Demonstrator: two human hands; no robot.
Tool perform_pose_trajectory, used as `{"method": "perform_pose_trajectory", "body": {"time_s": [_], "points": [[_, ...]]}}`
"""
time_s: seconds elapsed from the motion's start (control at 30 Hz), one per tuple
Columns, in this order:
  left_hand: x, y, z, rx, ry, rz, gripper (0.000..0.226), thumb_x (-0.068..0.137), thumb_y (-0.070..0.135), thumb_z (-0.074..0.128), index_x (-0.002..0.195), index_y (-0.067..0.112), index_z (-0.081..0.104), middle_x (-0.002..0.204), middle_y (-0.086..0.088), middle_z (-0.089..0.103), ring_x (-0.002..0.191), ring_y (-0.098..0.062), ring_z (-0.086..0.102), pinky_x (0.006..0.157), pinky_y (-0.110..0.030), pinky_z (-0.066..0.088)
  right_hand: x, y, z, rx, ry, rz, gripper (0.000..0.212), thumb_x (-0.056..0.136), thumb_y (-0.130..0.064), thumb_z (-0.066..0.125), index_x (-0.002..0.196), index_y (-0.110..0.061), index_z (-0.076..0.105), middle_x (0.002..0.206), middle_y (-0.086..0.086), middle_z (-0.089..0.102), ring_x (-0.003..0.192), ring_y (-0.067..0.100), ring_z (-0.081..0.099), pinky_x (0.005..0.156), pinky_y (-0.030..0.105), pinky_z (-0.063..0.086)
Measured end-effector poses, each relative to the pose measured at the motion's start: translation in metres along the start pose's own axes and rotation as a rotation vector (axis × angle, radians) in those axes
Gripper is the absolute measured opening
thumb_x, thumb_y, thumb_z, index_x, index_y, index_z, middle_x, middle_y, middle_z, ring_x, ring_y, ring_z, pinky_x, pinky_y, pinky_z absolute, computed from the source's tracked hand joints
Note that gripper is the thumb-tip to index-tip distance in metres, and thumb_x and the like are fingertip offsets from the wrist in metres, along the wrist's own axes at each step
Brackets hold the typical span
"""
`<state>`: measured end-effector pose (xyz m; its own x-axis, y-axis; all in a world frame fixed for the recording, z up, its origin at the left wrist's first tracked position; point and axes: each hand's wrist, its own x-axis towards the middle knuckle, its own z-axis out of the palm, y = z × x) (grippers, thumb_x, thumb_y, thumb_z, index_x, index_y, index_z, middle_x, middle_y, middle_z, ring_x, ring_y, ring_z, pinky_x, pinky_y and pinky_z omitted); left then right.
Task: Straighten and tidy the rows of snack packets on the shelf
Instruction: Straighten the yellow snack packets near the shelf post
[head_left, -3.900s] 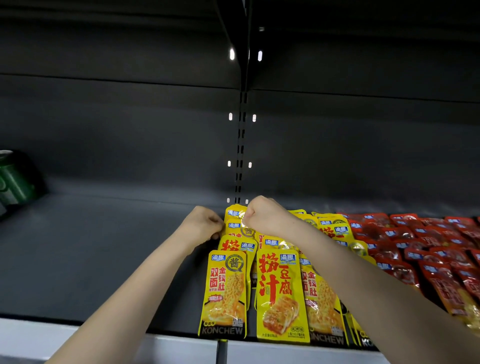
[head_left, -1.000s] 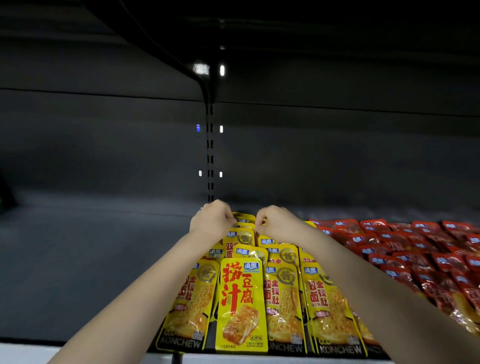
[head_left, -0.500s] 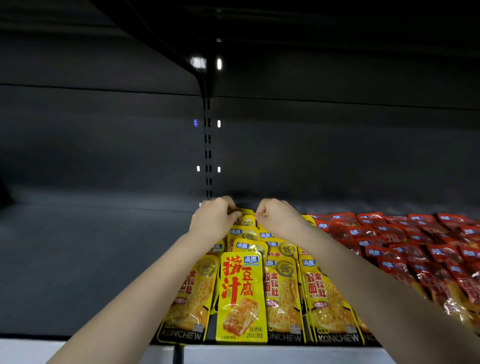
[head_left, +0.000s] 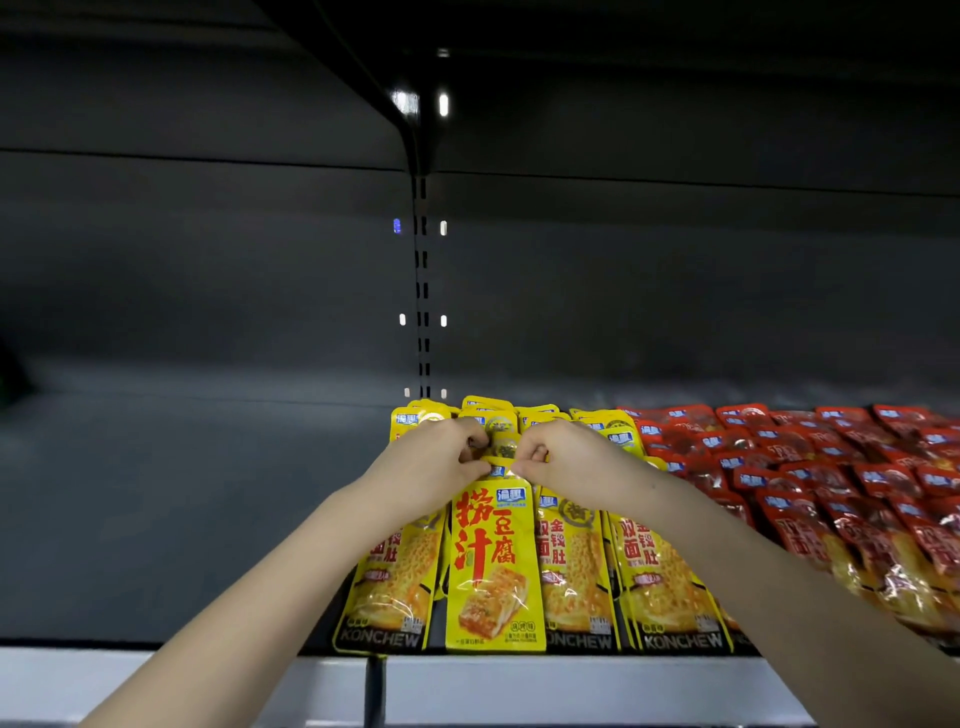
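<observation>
both arms reaching forward, left hand (head_left: 436, 457) and right hand (head_left: 558, 457) curled — pinching a yellow packet (head_left: 503, 446)

"KONCHEW" along the foot of the yellow packets (head_left: 574, 577); "捞汁豆腐" down the front middle packet (head_left: 493, 566).

Red packets (head_left: 810, 467) cut off rightward — forearms (head_left: 291, 582) hide yellow packets (head_left: 576, 561).
</observation>
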<state>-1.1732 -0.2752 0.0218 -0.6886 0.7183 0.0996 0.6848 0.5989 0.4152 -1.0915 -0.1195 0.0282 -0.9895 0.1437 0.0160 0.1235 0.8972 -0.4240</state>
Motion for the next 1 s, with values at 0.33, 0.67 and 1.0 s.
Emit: {"method": "perform_pose_trajectory", "body": {"time_s": [0.33, 0.67, 1.0], "points": [[-0.011, -0.001, -0.008, -0.045, 0.016, -0.031, 0.026, 0.09, 0.033, 0.06, 0.115, 0.025, 0.06, 0.107, 0.006, 0.063, 0.099, -0.013, 0.059, 0.088, -0.039, 0.051, -0.001, -0.006, 0.008, -0.022, 0.165, -0.025, 0.019, 0.095, -0.025, 0.05, 0.092, -0.012, 0.063, 0.082, -0.008, 0.055, 0.09, 0.013, 0.054, 0.076, 0.031, 0.046], [-0.012, 0.015, -0.004, -0.09, 0.158, 0.022, 0.015, 0.095, 0.027, 0.051, 0.101, 0.022, 0.064, 0.093, 0.011, 0.064, 0.094, -0.008, 0.058, 0.081, -0.031, 0.05, -0.026, 0.012, -0.001, -0.107, 0.294, -0.004, 0.018, 0.097, -0.025, 0.046, 0.087, -0.018, 0.059, 0.069, -0.008, 0.054, 0.061, 0.006, 0.047, 0.052, 0.024, 0.032], [0.045, 0.043, 0.027, 0.001, 0.158, -0.032, 0.025, 0.092, 0.021, 0.053, 0.114, 0.016, 0.062, 0.114, -0.007, 0.063, 0.113, -0.026, 0.053, 0.094, -0.039, 0.045, -0.007, 0.06, -0.02, -0.135, 0.254, 0.135, 0.017, 0.092, -0.017, 0.05, 0.092, -0.017, 0.068, 0.097, 0.002, 0.063, 0.091, 0.019, 0.062, 0.083, 0.034, 0.05]]}}
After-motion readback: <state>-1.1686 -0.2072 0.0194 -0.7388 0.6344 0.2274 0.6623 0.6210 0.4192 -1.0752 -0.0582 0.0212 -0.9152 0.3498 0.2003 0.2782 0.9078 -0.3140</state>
